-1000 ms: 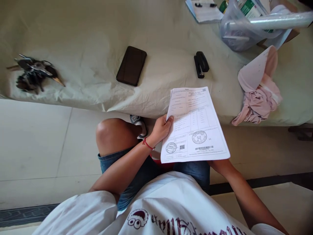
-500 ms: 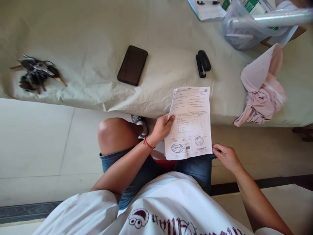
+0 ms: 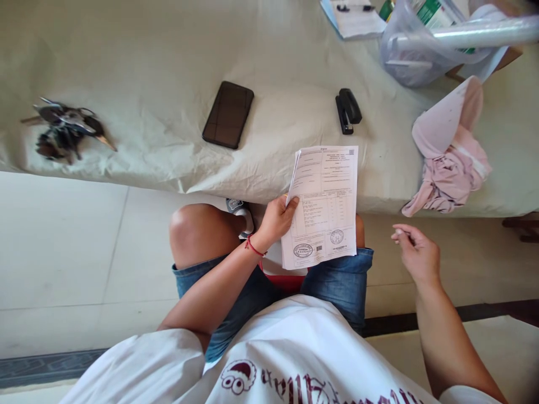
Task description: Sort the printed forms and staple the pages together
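Note:
My left hand [image 3: 278, 220] is closed on the left edge of a small stack of printed papers [image 3: 322, 207], thumb on top and the other fingers hidden underneath. The top sheet carries a form with two oval or round stamps near its bottom. The papers are tilted slightly over my lap, with their top edge near the table's front. Off to the right of the papers, touching nothing, is my right hand [image 3: 416, 252]. Its fingers are curled in with the thumb against them, and I see nothing held there. A black stapler [image 3: 349, 111] lies on the table beyond the papers.
A cream cloth [image 3: 168, 45] covers the table. On it lie a dark phone [image 3: 228, 115], a bunch of keys [image 3: 69, 126], crumpled pink fabric [image 3: 455, 154], a clipboard with paper [image 3: 356, 19] and a clear plastic bag [image 3: 408, 50] beside a clear roll [image 3: 488, 32].
My right hand has let go of the papers' lower right corner and moved right and slightly up. The papers shifted slightly left and up in my left hand.

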`<state>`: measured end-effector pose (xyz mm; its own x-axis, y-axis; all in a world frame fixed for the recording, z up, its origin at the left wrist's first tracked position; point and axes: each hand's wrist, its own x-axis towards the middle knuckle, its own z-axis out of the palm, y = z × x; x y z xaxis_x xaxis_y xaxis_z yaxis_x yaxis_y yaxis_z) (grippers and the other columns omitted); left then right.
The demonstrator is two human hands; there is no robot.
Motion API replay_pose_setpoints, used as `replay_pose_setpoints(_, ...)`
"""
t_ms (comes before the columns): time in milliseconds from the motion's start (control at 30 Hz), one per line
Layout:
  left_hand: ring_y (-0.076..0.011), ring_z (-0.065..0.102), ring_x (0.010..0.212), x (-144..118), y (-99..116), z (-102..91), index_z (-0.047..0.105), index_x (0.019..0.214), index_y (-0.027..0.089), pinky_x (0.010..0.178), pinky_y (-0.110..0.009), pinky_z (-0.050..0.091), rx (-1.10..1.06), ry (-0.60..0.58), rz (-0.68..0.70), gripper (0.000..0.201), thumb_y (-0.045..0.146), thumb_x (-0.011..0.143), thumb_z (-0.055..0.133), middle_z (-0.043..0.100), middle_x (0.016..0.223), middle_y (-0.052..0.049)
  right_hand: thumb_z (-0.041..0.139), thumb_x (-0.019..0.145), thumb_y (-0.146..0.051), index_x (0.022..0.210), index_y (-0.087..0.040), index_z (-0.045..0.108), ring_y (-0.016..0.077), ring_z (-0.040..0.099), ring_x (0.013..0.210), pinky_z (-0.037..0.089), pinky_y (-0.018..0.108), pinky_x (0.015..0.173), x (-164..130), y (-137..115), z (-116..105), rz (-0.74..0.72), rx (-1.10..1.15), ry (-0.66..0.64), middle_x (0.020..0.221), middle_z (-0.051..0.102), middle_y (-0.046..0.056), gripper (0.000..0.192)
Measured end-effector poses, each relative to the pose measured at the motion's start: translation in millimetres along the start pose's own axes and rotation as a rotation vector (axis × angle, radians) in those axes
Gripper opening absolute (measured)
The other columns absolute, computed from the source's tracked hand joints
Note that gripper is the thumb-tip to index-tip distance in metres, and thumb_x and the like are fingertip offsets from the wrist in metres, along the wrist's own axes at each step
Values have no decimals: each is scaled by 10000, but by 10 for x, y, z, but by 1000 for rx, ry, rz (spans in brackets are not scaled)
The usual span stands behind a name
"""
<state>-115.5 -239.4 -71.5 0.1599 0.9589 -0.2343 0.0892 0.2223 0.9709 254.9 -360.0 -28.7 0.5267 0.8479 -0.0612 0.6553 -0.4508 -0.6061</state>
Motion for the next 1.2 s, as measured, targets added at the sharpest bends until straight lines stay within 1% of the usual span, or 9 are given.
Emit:
replay_pose_setpoints(167,-277,725,824,-37,81,20,804,863,229,774,-381,561,-185,-28,-39,371,569,1009,791,784,811,-59,739,980,-700,1204,-235,830,213,770,858,656,415,892,156,-314,48,-68,254,-24,1027,852,88,525)
replay_pose_setpoints(333,-302,803,910,-66,216,18,841,1004,190,816,-401,638,-362,-109,-116,459,647,966,831,866,990,-114,868,865,-807,1363,-264,753,258,834,1120,705,432,979,328,-776,303,-2,524,-218,1238,862,100,746)
replay_pose_setpoints(433,-306,820,933,-40,290,-14,840,1012,181,818,-397,653,-374,-121,-103,483,660,953,843,881,1046,-128,879,853,-814,1358,-283,759,282,846,1167,719,459,1009,430,-1069,409,35,613,-365,1246,867,83,743)
replay_pose_setpoints(533,-299,821,904,18,389,-55,835,1003,180,792,-389,650,-341,-105,-62,479,658,978,819,881,1022,-121,917,862,-745,1339,-281,773,292,822,1288,679,492,1152,554,-1322,485,-49,725,-530,1324,861,73,681)
replay_pose_setpoints(667,-311,827,965,150,620,-121,833,1032,175,782,-368,638,-305,-99,6,447,620,1010,807,883,1045,-122,1026,765,-649,1252,-250,814,333,817,1318,647,568,1220,809,-1556,596,-59,801,-608,1311,873,73,665)
replay_pose_setpoints(800,-333,835,1014,411,868,-217,818,1002,164,809,-372,651,-272,-78,60,386,549,1019,832,867,1013,-113,1046,750,-583,1161,-245,850,340,812,1334,644,570,1238,1109,-1731,708,-51,907,-618,1316,875,56,567)
replay_pose_setpoints(900,-358,841,1105,641,931,-276,811,1082,157,902,-407,674,-338,-57,36,329,468,998,878,860,1033,-116,1036,762,-594,1182,-243,846,351,790,1382,648,573,1234,1288,-1826,773,-119,915,-608,1321,871,57,579)
replay_pose_setpoints(1033,-373,849,1130,794,810,-278,813,1128,163,960,-467,692,-363,-49,13,332,467,1001,864,868,1079,-128,954,835,-707,1186,-233,840,392,788,1382,682,601,1170,1393,-1830,844,-206,809,-599,1242,875,96,601)
replay_pose_setpoints(1200,-349,843,1150,744,643,-275,843,1119,160,986,-447,686,-290,-97,5,403,544,998,850,887,1121,-137,906,872,-741,1203,-253,845,370,806,1349,662,587,1206,1351,-1727,946,-212,815,-584,1232,877,83,593)
